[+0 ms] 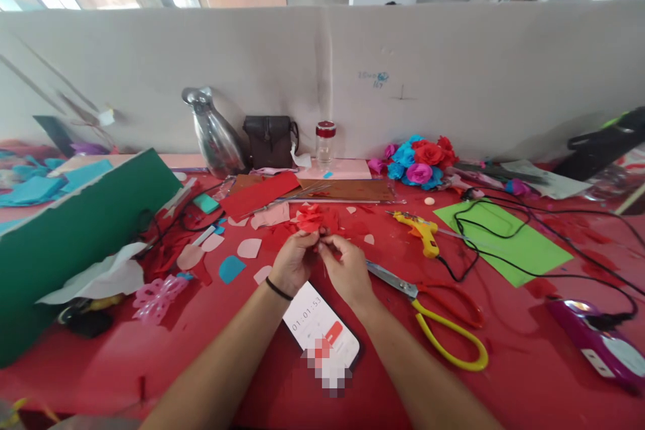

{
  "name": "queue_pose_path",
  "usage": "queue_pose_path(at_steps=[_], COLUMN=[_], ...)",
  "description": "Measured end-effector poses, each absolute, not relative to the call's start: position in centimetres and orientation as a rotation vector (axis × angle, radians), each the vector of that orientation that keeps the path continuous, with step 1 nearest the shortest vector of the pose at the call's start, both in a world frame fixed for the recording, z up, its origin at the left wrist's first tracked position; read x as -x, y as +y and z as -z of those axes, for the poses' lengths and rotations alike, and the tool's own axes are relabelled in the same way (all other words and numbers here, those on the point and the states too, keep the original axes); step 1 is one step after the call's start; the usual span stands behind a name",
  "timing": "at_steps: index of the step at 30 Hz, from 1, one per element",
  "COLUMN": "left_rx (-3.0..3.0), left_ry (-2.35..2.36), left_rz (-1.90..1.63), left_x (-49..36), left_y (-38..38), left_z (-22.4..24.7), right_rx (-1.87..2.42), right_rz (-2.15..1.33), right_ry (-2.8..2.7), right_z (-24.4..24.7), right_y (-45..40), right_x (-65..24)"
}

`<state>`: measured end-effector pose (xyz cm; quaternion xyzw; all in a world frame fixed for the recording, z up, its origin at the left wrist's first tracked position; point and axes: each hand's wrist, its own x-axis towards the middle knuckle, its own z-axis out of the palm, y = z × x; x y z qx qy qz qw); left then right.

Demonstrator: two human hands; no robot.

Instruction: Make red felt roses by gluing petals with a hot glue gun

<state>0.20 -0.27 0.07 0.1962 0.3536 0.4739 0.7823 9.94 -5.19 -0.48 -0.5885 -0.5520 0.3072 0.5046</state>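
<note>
A red paper flower with ruffled petals stands up from between my two hands over the middle of the red table. My left hand pinches its base, fingers closed. Right beside it, the thumb and fingertips of my right hand are pressed together at the same base, where a thin stem seems to hang down; the exact grip is partly hidden. Under my wrists lies a phone showing a timer. Large scissors with one red and one yellow handle lie just right of my right hand.
A yellow glue gun rests on a green sheet, its black cord looping toward a purple power strip. Paper petals are scattered left. Behind stand a metal jug, a glass jar and a paper flower bunch. A green board stands left.
</note>
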Motion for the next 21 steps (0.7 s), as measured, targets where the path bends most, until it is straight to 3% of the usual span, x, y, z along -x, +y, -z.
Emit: queue_pose_path(at_steps=[21], left_rx=[-0.406], left_ry=[0.701], left_rz=[-1.033], left_x=[-0.73], left_y=[-1.20], left_z=[-0.90], right_rx=[1.438], right_rz=[-0.709], right_ry=[-1.280], right_z=[0.25], right_y=[-5.51], right_x=[-10.40])
